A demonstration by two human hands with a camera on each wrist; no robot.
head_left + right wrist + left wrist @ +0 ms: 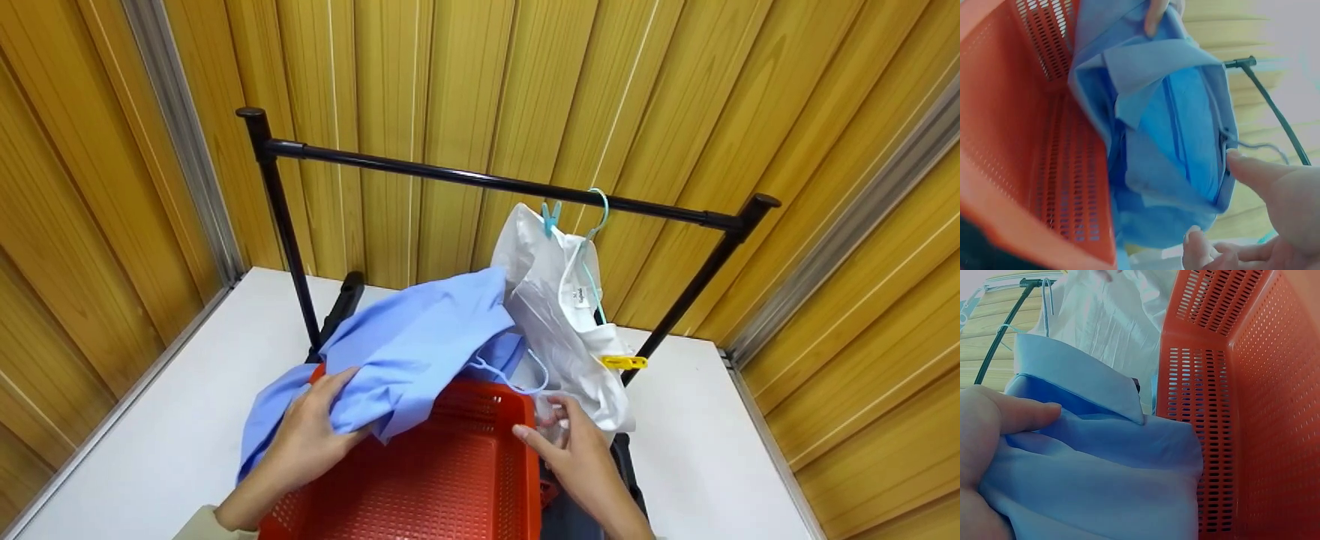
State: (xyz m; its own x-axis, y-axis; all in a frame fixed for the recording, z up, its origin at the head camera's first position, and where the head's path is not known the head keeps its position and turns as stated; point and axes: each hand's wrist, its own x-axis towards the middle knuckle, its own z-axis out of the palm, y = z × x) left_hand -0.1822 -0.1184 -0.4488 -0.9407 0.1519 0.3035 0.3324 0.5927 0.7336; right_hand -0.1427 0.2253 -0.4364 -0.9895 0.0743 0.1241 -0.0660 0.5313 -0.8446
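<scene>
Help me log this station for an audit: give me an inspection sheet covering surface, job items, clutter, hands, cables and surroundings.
Surface: white tabletop, with a black rack standing on it.
Job items: blue garment with a drawstring, partly over the red basket; white garment hanging on the rack from a turquoise hanger, with a turquoise clip and a yellow clip.
Clutter: dark item partly hidden beside the basket, unidentified.
Left hand: grips the blue garment.
Right hand: near the basket's rim, no grip seen; contact with the blue garment unclear.
Cables: nothing seen.
Surroundings: wood-patterned panels, metal strips at the corners.
</scene>
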